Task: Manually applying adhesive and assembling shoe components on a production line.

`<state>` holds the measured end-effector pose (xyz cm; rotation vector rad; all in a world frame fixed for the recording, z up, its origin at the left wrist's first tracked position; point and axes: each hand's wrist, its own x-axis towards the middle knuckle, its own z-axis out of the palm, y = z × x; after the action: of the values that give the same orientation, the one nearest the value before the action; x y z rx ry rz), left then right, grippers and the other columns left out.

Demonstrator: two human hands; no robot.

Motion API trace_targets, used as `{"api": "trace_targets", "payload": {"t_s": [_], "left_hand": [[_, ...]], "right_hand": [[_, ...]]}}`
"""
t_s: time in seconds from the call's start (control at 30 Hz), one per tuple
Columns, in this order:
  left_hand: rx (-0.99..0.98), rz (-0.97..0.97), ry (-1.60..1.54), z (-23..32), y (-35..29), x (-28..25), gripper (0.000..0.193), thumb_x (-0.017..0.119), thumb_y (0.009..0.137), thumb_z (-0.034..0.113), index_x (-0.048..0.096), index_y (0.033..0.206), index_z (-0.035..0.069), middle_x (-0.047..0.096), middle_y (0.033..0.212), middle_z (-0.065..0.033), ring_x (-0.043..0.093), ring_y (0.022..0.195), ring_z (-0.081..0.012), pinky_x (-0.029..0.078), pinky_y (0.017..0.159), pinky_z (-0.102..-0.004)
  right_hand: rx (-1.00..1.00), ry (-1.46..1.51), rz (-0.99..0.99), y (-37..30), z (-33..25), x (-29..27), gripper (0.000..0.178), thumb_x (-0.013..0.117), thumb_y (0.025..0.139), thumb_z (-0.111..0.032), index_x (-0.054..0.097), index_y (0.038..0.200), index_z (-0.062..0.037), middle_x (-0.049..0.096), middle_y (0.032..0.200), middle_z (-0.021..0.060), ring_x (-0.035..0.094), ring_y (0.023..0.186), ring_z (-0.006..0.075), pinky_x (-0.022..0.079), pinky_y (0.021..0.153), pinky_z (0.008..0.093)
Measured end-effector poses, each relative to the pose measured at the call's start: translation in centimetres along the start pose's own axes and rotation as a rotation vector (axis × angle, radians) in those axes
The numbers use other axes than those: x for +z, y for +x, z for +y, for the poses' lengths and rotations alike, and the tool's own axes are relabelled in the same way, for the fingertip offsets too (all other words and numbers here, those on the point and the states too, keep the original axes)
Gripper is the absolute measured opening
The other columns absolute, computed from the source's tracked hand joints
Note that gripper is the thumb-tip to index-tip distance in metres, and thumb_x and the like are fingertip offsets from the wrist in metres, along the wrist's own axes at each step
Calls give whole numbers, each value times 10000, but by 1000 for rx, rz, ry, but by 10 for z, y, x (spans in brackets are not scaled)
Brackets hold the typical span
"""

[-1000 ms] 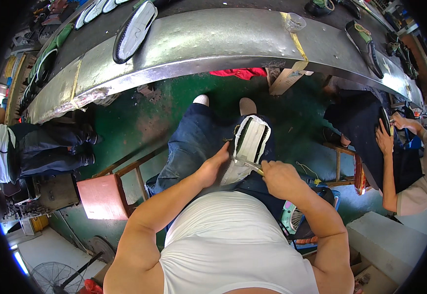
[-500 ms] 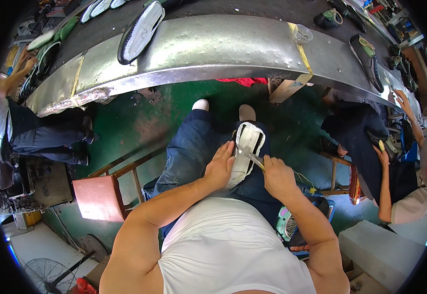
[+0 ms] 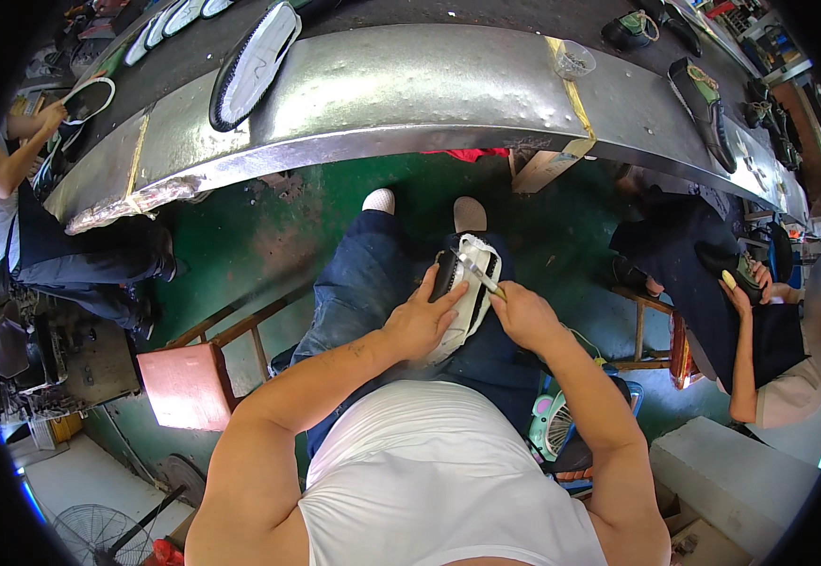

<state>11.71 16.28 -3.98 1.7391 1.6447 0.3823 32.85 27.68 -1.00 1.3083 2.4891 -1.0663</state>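
On my lap lies a shoe (image 3: 457,332), its white underside up and its dark upper showing along the left edge. My left hand (image 3: 420,323) grips it from the left, fingers spread over the side and thumb across the underside. My right hand (image 3: 527,319) is closed round the yellowish handle of a slim hand tool (image 3: 482,278) with a metal blade. The blade's tip is over the upper part of the white underside; whether it touches is too small to tell.
Ahead, a metal-edged bench (image 3: 410,85) bears an upturned shoe (image 3: 248,75), a clear cup (image 3: 575,59) and several more shoes. A red-topped stool (image 3: 184,382) stands left, a mint-green fan (image 3: 550,424) beside my right hip. Co-workers sit at both sides; the right one (image 3: 797,377) holds a shoe.
The tool's tip has moved up along the underside, and my right hand has shifted slightly up and left. My left hand has slid lower left, uncovering more dark upper.
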Motion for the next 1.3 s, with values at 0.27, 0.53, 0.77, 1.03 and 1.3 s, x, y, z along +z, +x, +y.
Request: {"api": "trace_targets", "payload": {"t_s": [0.27, 0.53, 0.77, 1.03, 1.3], "left_hand": [[-162, 141, -397, -26, -29, 23, 682, 547, 991, 246, 249, 1559, 12, 149, 1615, -302, 309, 1460, -419, 281, 1192, -375], [-217, -87, -585, -16, -30, 0, 975, 721, 873, 199, 86, 1596, 42, 315, 1564, -295, 349, 1456, -342, 280, 1186, -341], [-205, -248, -173, 12, -22, -68, 1039, 779, 754, 130, 155, 1583, 59, 508, 1387, -318, 542, 1265, -403, 427, 1079, -400], [339, 199, -208, 68, 2, -173, 729, 870, 678, 77, 458, 1278, 33, 680, 1095, -205, 676, 996, -340, 531, 852, -419], [-85, -205, -572, -18, 50, -49, 632, 797, 850, 228, 542, 1369, -24, 690, 1170, -166, 653, 1025, -194, 529, 883, -330]], "right_hand": [[-45, 98, -12, -21, -14, -4, 340, 501, 1016, -325, 586, 1071, 0, 669, 921, 242, 639, 877, 453, 501, 770, 533], [-60, 138, 10, -44, -17, 19, 363, 506, 1016, -346, 612, 1006, 1, 675, 895, 229, 637, 881, 456, 502, 762, 518], [37, 590, 122, -62, 16, 47, 342, 505, 1025, -309, 611, 1011, 15, 681, 816, 162, 676, 774, 327, 522, 731, 413], [141, 877, 247, -78, 32, 66, 231, 529, 1026, -228, 596, 1050, -9, 650, 874, 76, 593, 766, 120, 476, 706, 281], [73, 511, 143, -86, 14, 33, 269, 606, 938, -131, 586, 1165, 12, 676, 946, 132, 658, 871, 229, 516, 822, 356]]}}
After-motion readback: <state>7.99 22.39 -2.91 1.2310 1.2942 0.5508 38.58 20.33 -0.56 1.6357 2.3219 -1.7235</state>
